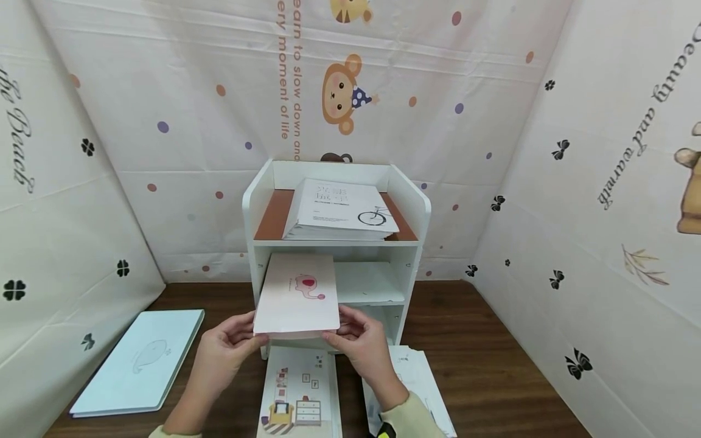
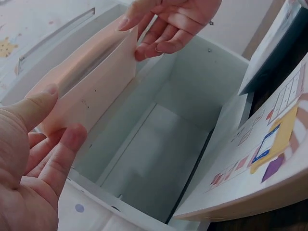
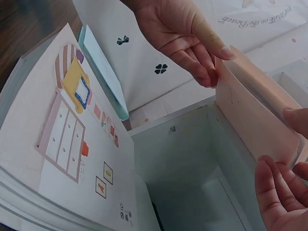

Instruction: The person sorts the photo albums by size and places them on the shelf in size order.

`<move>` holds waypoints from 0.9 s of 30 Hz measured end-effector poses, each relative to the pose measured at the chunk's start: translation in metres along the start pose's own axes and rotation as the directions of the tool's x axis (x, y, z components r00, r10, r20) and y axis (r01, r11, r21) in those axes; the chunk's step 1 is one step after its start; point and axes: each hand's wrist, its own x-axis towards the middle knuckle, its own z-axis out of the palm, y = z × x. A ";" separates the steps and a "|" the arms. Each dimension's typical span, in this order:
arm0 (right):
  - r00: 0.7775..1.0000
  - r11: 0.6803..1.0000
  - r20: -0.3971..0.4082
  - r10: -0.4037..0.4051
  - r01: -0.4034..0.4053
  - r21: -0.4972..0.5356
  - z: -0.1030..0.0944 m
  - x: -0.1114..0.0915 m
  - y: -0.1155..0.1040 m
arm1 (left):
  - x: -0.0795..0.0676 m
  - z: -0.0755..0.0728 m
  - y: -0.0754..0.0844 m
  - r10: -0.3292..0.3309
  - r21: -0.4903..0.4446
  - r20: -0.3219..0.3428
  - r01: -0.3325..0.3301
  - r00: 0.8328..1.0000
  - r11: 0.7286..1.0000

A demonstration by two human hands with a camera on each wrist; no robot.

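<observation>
A pale pink notebook [image 1: 292, 274] with a pink elephant on its cover lies partly inside the middle level of a white shelf unit [image 1: 372, 283], its near end sticking out. My left hand [image 1: 219, 353] pinches the near left corner, thumb above and fingers beneath. At the near right corner my right hand [image 1: 366, 350] pinches it the same way. The left wrist view shows the notebook's pages [image 2: 103, 60] slightly parted at the near edge. Beneath the notebook, the shelf's lower compartment [image 3: 192, 163] shows in the right wrist view.
A stack of white booklets [image 1: 350, 207] with a bicycle drawing lies on the shelf's top. In front stand more books with a furniture picture [image 1: 298, 389]. White papers [image 1: 413, 377] lie at the front right, and a light blue notebook [image 1: 142, 359] rests on the table's left.
</observation>
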 end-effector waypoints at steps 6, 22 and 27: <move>1.000 1.000 0.011 -0.014 0.014 0.006 0.000 0.004 0.008 | 0.003 0.000 -0.001 -0.005 0.091 0.002 0.005 1.000 0.996; 0.997 0.993 -0.033 -0.070 0.067 -0.100 -0.001 0.024 0.037 | 0.013 0.009 -0.011 -0.005 0.109 -0.096 0.016 0.995 0.994; 0.996 0.990 -0.048 -0.069 0.063 -0.126 0.000 0.027 0.039 | 0.016 0.011 -0.013 -0.011 0.065 -0.093 0.017 0.996 0.998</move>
